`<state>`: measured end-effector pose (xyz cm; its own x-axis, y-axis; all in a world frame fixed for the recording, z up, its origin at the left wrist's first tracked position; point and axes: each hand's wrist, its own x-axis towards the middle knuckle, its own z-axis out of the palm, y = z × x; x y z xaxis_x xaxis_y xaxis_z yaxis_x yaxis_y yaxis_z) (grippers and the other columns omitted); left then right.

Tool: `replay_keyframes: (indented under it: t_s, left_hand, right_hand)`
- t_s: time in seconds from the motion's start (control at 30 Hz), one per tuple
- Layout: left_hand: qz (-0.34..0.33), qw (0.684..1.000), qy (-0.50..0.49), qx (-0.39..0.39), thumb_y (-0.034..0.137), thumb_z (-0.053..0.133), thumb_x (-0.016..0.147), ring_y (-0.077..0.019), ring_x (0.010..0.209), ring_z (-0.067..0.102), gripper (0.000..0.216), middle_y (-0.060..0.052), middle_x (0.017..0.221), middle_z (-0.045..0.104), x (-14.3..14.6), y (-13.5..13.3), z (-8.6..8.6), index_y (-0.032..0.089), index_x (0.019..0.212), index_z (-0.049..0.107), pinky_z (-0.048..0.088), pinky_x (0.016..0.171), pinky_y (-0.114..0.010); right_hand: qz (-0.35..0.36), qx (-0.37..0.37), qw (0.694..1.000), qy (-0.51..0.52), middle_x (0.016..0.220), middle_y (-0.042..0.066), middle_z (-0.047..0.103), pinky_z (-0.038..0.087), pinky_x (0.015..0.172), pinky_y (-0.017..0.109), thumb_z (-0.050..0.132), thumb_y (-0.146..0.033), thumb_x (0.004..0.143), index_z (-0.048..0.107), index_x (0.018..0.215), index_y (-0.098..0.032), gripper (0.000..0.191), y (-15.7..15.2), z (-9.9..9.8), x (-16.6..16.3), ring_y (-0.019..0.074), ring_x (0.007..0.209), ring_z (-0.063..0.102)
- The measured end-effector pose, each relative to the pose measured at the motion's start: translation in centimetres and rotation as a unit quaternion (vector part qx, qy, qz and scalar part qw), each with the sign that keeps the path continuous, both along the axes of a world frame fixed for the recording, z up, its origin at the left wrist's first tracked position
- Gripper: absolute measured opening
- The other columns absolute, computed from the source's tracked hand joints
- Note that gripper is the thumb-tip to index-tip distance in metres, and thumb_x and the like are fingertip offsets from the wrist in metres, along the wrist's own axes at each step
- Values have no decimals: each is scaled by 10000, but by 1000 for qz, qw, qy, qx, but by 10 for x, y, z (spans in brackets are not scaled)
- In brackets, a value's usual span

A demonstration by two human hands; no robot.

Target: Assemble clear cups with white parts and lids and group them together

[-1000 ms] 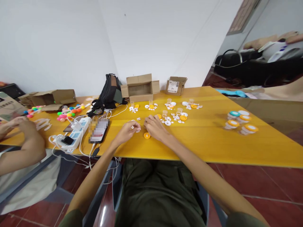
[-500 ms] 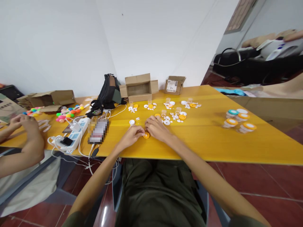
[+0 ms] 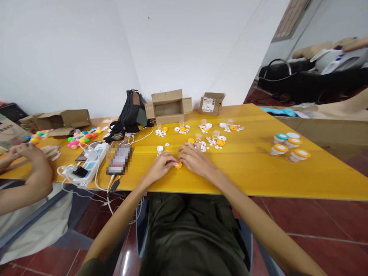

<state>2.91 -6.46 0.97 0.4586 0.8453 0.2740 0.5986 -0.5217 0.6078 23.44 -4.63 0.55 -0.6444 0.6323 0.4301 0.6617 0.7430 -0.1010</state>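
A long glossy yellow table [image 3: 258, 168] is carrying everything. A black fabric backpack [image 3: 132, 112] is standing far beyond the grip and to its left. The left hand [image 3: 159, 166] is curling in, its fingertips [image 3: 173, 162] pinching the left edge of a small orange round plastic cap [image 3: 178, 165]. The right hand [image 3: 196, 159] is lying loosely spread, its thumb touching the other edge. Flat, bright and coin-like, it is resting on the tabletop between both hands. A white round plastic disc [image 3: 160, 148] is lying just beyond the left fingers.
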Motion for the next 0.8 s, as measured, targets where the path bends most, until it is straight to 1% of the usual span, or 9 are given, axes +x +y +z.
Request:
replay_keyframes:
  t_s: [0.1, 0.17, 0.27, 0.37, 0.5, 0.57, 0.67, 0.73, 0.8]
  left_hand:
    - [-1, 1000, -16, -4, 257, 679, 919, -210, 932, 656, 87, -47, 949, 734, 2, -2, -1, 226, 903, 758, 515, 921, -375]
    - [-4, 1000, -29, -10, 255, 711, 896, -210, 955, 658, 52, -51, 982, 731, 3, -3, -2, 217, 883, 744, 514, 934, -379]
    - [-9, 999, -41, -20, 248, 723, 885, -215, 966, 664, 48, -54, 978, 739, 4, -4, -3, 209, 859, 727, 510, 956, -392]
    - [-12, 998, -51, -24, 238, 725, 881, -217, 970, 674, 42, -54, 978, 752, 3, -5, -4, 208, 853, 720, 510, 965, -397]
    - [-16, 998, -61, -29, 214, 732, 867, -216, 982, 690, 18, -57, 1003, 767, 1, -10, -4, 204, 873, 718, 513, 968, -385]
    - [-12, 997, -63, -30, 204, 742, 853, -219, 993, 694, 42, -57, 1009, 772, 1, -12, -4, 205, 887, 717, 512, 975, -381]
    - [-7, 997, -66, -27, 199, 761, 833, -219, 988, 694, 74, -54, 1005, 773, 0, -13, -6, 202, 888, 711, 515, 966, -371]
    - [-4, 997, -67, -23, 208, 766, 831, -217, 968, 691, 85, -51, 985, 770, -1, -13, -7, 200, 892, 708, 521, 948, -363]
    - [-4, 998, -67, -18, 209, 764, 833, -215, 961, 689, 80, -46, 972, 768, -1, -12, -9, 200, 886, 705, 522, 946, -360]
  right_hand:
    - [-25, 6, 999, 36, 1228, 119, 663, 372, 1003, 515, 579, -163, 962, 767, 954, -248, 207, -6, -2, 10, 326, 1205, 508]
    - [-42, 6, 998, 54, 1264, 128, 646, 406, 1005, 525, 589, -174, 956, 770, 993, -250, 199, -9, -3, 15, 336, 1228, 512]
    - [-26, -10, 998, 64, 1275, 130, 627, 478, 983, 505, 570, -151, 947, 768, 1053, -253, 246, -8, -5, 20, 316, 1192, 547]
    - [-2, -23, 997, 72, 1236, 124, 626, 521, 959, 478, 524, -110, 944, 766, 1048, -251, 298, -1, -6, 19, 292, 1151, 565]
    - [10, -22, 997, 70, 1170, 141, 639, 530, 936, 437, 481, -59, 946, 759, 987, -208, 319, 13, -8, 12, 280, 1125, 561]
    - [10, -24, 998, 61, 1157, 145, 644, 530, 931, 415, 466, -18, 932, 751, 981, -191, 337, 19, -7, 7, 274, 1118, 560]
    - [17, -28, 998, 57, 1162, 131, 650, 530, 943, 407, 451, 31, 903, 725, 1076, -198, 397, 29, -3, -4, 265, 1118, 561]
    - [32, -36, 997, 64, 1148, 120, 659, 533, 956, 425, 461, 20, 905, 689, 1159, -207, 410, 35, -1, -13, 264, 1097, 569]
    - [40, -48, 995, 74, 1123, 119, 667, 540, 957, 448, 484, -6, 913, 660, 1192, -200, 383, 41, 1, -20, 271, 1076, 579]
